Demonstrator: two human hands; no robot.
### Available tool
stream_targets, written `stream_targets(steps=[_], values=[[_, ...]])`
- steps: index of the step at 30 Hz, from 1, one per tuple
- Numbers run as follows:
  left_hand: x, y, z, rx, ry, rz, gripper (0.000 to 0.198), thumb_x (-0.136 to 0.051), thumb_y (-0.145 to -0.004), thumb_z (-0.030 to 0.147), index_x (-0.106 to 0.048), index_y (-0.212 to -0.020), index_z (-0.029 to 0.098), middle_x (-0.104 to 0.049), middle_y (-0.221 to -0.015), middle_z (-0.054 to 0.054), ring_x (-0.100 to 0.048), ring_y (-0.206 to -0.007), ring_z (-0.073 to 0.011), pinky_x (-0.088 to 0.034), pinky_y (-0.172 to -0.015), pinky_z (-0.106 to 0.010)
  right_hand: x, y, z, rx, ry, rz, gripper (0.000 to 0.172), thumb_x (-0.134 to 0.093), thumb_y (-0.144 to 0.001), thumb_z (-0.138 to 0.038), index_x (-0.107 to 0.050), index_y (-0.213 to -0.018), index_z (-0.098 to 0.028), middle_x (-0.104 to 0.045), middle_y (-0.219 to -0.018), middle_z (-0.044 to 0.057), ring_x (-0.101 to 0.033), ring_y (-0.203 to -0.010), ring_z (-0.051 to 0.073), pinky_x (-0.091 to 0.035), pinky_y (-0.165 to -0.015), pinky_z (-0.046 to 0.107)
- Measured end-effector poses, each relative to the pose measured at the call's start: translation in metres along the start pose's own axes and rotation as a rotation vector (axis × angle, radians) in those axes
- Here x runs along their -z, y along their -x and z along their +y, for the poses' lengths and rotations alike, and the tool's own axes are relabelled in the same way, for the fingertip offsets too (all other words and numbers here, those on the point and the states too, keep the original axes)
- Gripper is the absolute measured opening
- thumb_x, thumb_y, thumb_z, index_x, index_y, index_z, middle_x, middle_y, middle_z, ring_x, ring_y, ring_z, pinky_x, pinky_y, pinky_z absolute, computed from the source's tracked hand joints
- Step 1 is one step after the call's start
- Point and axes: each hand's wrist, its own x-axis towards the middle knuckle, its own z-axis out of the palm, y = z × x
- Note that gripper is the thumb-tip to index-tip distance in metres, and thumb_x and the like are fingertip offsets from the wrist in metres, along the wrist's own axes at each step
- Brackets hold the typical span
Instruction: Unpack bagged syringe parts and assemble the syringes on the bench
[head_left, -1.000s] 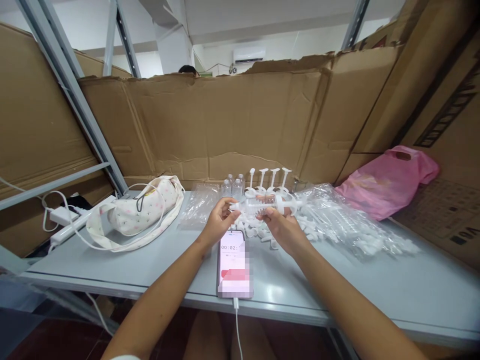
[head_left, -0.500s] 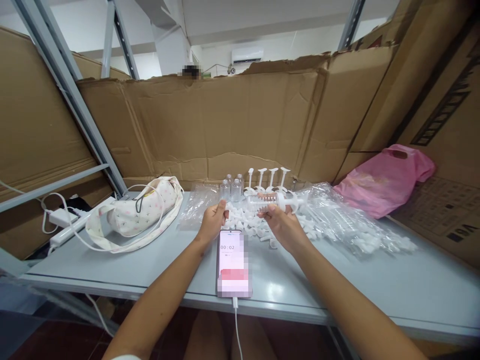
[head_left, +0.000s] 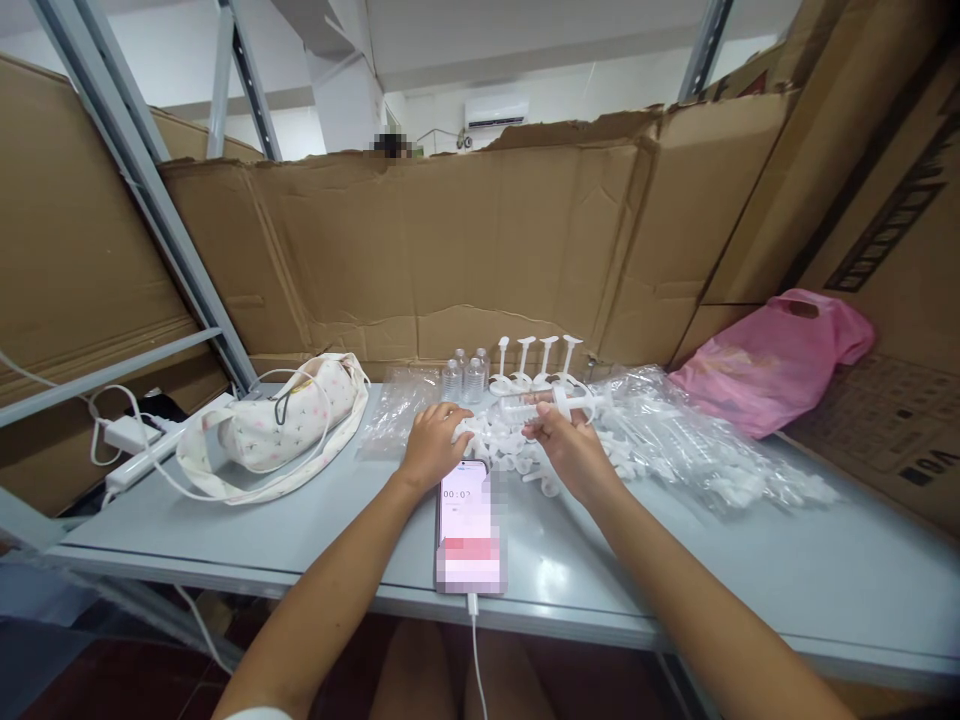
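My right hand [head_left: 568, 448] holds a clear plastic syringe [head_left: 546, 402] level above a heap of small white caps [head_left: 501, 447]; its white plunger end points right. My left hand [head_left: 433, 440] lies palm down at the left edge of that heap. Its fingertips touch the caps and I see nothing gripped in it. A phone [head_left: 467, 528] showing a timer lies on the grey table [head_left: 225, 540] just in front of both hands, with a cable running off the table's front edge.
Upright white plungers [head_left: 534, 358] and small clear bottles [head_left: 465, 376] stand behind the heap. A clear bag of syringes [head_left: 690, 440] and a pink bag [head_left: 772, 360] lie to the right. A floral pouch [head_left: 274, 425] and charger [head_left: 124, 435] lie to the left. Cardboard walls [head_left: 450, 250] surround the table.
My left hand left the syringe's tip and dropped onto the heap of caps. My right hand lowered the syringe slightly and kept hold of it.
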Motion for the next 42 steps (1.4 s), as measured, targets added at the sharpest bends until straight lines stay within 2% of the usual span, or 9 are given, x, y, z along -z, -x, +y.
stream_targets(steps=[3,6,10,13,17,26,30,37,42], values=[[0.009,0.001,0.008,-0.051,0.186,0.085,0.038,-0.053,-0.084,0.033,-0.048,-0.12,0.024,-0.056,-0.116,-0.005,-0.051,-0.106,-0.0197,-0.039,-0.093,-0.036,-0.002,0.001,-0.004,-0.065,-0.023,-0.097,0.037,-0.07,-0.063,-0.051,-0.057,-0.082,-0.022,-0.063,-0.076,-0.001,-0.059,-0.062,0.013,-0.048,-0.068,0.029],[0.014,0.004,0.018,-0.143,0.358,0.073,0.059,-0.06,-0.078,0.039,-0.037,-0.13,0.024,-0.051,-0.124,-0.008,-0.051,-0.108,-0.02,-0.042,-0.093,-0.034,-0.005,0.004,-0.004,-0.155,-0.03,-0.249,0.045,-0.055,-0.07,-0.064,-0.061,-0.083,-0.021,-0.064,-0.075,0.002,-0.062,-0.068,0.017,-0.048,-0.071,0.032],[0.013,0.007,0.024,-0.196,0.396,0.056,0.053,-0.06,-0.079,0.037,-0.04,-0.127,0.024,-0.053,-0.12,-0.008,-0.051,-0.11,-0.0205,-0.042,-0.093,-0.034,-0.006,0.008,0.005,-0.202,0.013,-0.365,0.045,-0.052,-0.075,-0.062,-0.059,-0.096,-0.023,-0.065,-0.079,0.003,-0.062,-0.071,0.018,-0.047,-0.067,0.031],[0.011,0.007,0.024,-0.212,0.38,0.07,0.045,-0.057,-0.081,0.036,-0.045,-0.122,0.023,-0.055,-0.113,-0.008,-0.053,-0.105,-0.0205,-0.044,-0.09,-0.035,-0.004,0.006,0.012,-0.128,0.108,-0.25,0.045,-0.058,-0.073,-0.057,-0.057,-0.101,-0.023,-0.062,-0.079,0.002,-0.058,-0.067,0.015,-0.045,-0.06,0.027],[0.012,0.006,0.022,-0.162,0.384,0.074,0.044,-0.057,-0.081,0.038,-0.047,-0.121,0.021,-0.057,-0.11,-0.009,-0.054,-0.099,-0.0208,-0.044,-0.086,-0.035,0.002,0.0,0.01,0.0,0.084,-0.065,0.03,-0.066,-0.071,-0.047,-0.061,-0.083,-0.02,-0.054,-0.065,-0.003,-0.047,-0.055,0.009,-0.039,-0.052,0.023],[0.02,0.007,0.025,0.07,0.775,-0.095,0.039,-0.057,-0.08,0.039,-0.052,-0.113,0.02,-0.06,-0.109,-0.007,-0.057,-0.099,-0.0198,-0.043,-0.085,-0.03,0.001,0.003,-0.006,-0.008,0.068,-0.126,0.027,-0.069,-0.069,-0.043,-0.064,-0.073,-0.017,-0.053,-0.062,-0.002,-0.045,-0.054,0.008,-0.037,-0.05,0.023],[0.017,0.003,0.025,0.224,0.906,0.001,0.047,-0.067,-0.071,0.04,-0.046,-0.109,0.021,-0.062,-0.096,-0.004,-0.059,-0.088,-0.0166,-0.044,-0.078,-0.028,0.002,-0.001,-0.007,0.035,0.032,-0.079,0.029,-0.068,-0.069,-0.046,-0.065,-0.078,-0.018,-0.056,-0.065,-0.001,-0.047,-0.054,0.008,-0.039,-0.05,0.023],[0.018,-0.01,0.005,0.262,0.677,0.228,0.039,-0.069,-0.068,0.036,-0.054,-0.101,0.023,-0.052,-0.108,-0.004,-0.054,-0.088,-0.0144,-0.045,-0.074,-0.025,0.022,-0.021,-0.017,0.157,-0.007,0.175,0.032,-0.07,-0.065,-0.044,-0.061,-0.084,-0.02,-0.058,-0.068,-0.002,-0.05,-0.051,0.007,-0.037,-0.046,0.021],[0.015,-0.031,0.001,0.175,0.434,0.203,0.042,-0.068,-0.07,0.024,-0.056,-0.11,0.027,-0.048,-0.106,-0.003,-0.053,-0.082,-0.0133,-0.046,-0.081,-0.03,0.045,-0.043,-0.016,0.296,0.437,0.261,0.042,-0.054,-0.076,-0.052,-0.065,-0.1,-0.019,-0.062,-0.079,0.002,-0.052,-0.057,0.01,-0.04,-0.05,0.022]])
